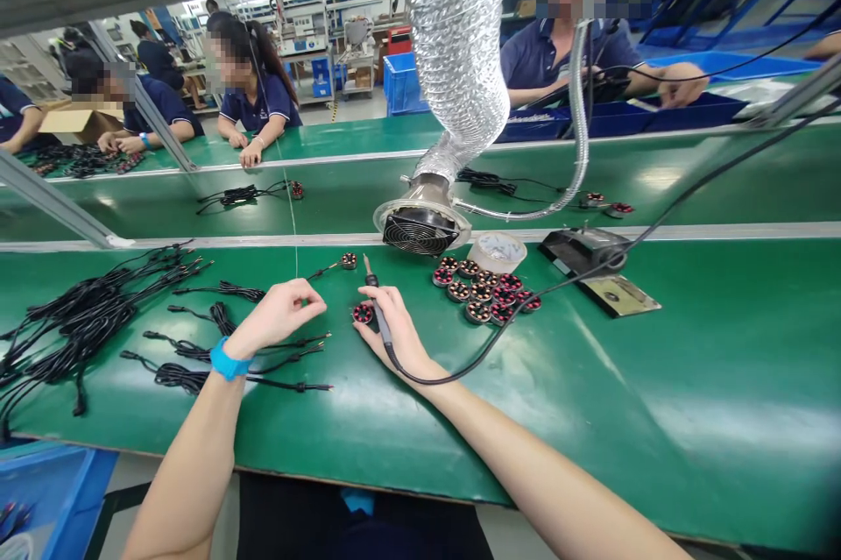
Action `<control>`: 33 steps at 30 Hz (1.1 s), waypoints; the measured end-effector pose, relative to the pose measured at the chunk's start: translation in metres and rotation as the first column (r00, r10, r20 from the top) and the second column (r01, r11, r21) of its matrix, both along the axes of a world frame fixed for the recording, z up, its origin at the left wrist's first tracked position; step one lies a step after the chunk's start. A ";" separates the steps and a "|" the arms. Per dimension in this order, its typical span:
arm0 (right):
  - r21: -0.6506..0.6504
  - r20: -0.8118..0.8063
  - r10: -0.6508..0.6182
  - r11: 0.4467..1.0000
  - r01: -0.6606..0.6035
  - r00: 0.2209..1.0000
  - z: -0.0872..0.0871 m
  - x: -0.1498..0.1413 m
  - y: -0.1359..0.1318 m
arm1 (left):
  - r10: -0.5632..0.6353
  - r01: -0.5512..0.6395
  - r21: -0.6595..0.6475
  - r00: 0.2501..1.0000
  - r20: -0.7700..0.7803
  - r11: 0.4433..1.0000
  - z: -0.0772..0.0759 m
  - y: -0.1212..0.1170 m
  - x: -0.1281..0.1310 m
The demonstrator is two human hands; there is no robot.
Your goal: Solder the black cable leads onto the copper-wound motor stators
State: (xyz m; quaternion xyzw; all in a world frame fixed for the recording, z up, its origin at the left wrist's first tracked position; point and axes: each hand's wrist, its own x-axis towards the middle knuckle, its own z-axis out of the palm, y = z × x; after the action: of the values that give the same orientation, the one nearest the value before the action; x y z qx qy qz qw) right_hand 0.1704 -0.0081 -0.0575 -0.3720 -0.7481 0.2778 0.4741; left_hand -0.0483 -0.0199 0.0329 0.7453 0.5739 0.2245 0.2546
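My right hand (402, 336) grips a soldering iron (381, 319), its tip pointing up and away from me. The thumb and fingers of that hand are also around a small round motor stator (362, 314) with red windings, which sits by the table surface. Curled with fingertips together, my left hand (284, 312) is above the black cables. A thin wire (291, 218) hangs from overhead down to this hand; whether the fingers pinch it is hidden. Just beyond the hands, another stator (348, 261) lies at the end of a cable. Several cables (216, 350) lie under and beside my left wrist.
A large cable pile (79, 315) covers the left. Several stators (483, 288) are grouped right of centre beside a tape roll (498, 253) and an iron stand (597, 266). A fume fan (420, 227) hangs low ahead. The iron's cord (486, 358) crosses my right forearm. Co-workers sit opposite.
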 end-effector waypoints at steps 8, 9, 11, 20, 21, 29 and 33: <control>0.002 0.057 -0.092 0.996 0.092 0.994 -0.008 -0.001 0.002 | -0.251 0.220 -0.157 0.942 -0.224 0.963 -0.011 0.002 -0.009; 0.007 0.046 -0.085 0.996 0.085 0.995 -0.008 -0.001 0.002 | -0.232 0.207 -0.140 0.955 -0.187 0.968 -0.012 0.003 -0.007; 0.009 0.024 -0.061 0.998 0.061 0.998 -0.007 -0.001 0.002 | -0.165 0.156 -0.129 0.984 -0.061 0.979 -0.012 0.003 -0.001; 0.030 -0.127 0.019 0.999 -0.015 0.992 0.019 -0.006 -0.004 | 0.008 0.093 -0.234 0.917 0.400 0.968 -0.015 -0.001 0.025; 0.029 -0.150 0.020 0.999 -0.016 0.989 0.022 -0.007 -0.005 | 0.020 0.091 -0.245 0.909 0.416 0.965 -0.016 0.000 0.025; -0.046 -0.267 -0.003 0.999 -0.010 0.964 0.026 -0.006 -0.008 | 0.021 0.099 -0.252 0.901 0.433 0.963 -0.017 -0.003 0.028; -0.092 -0.310 -0.011 0.996 -0.019 0.951 0.022 -0.006 -0.008 | 0.025 0.078 -0.226 0.907 0.420 0.971 -0.019 -0.003 0.032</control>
State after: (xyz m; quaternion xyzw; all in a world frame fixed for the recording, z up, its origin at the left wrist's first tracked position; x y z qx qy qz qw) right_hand 0.1642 -0.0163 -0.0350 -0.3440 -0.6511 0.3687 0.5672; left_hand -0.0167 -0.0233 0.0135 0.6512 0.5181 0.3057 0.4626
